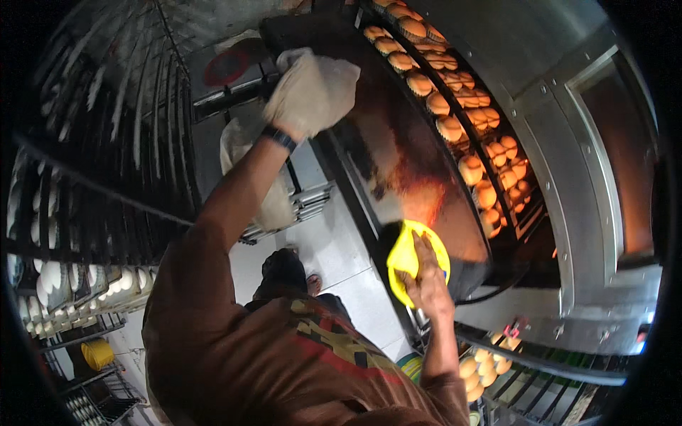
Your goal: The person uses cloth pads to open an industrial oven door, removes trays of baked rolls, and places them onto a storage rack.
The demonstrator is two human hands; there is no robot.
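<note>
My left hand (293, 124) is raised over the dark oven ledge at the upper middle, covered by a pale folded cloth (323, 89). The cloth hides its fingers, and a dark band circles the wrist. Lower right, my right hand (426, 284) grips a bright yellow plastic bowl (399, 268), with fingers spread across it and the thumb at its side. What the bowl contains is hidden. Beyond both hands, orange-lit buns (437, 104) in fluted tins sit in rows on racks inside the oven.
The dark, stained oven ledge (369, 142) runs between me and the buns. Steel oven panels (561, 163) stand right. On the left is a tall rack (106, 192) with trays. Another pale cloth (273, 209) hangs near a small wire rack. More buns (486, 369) lie lower right.
</note>
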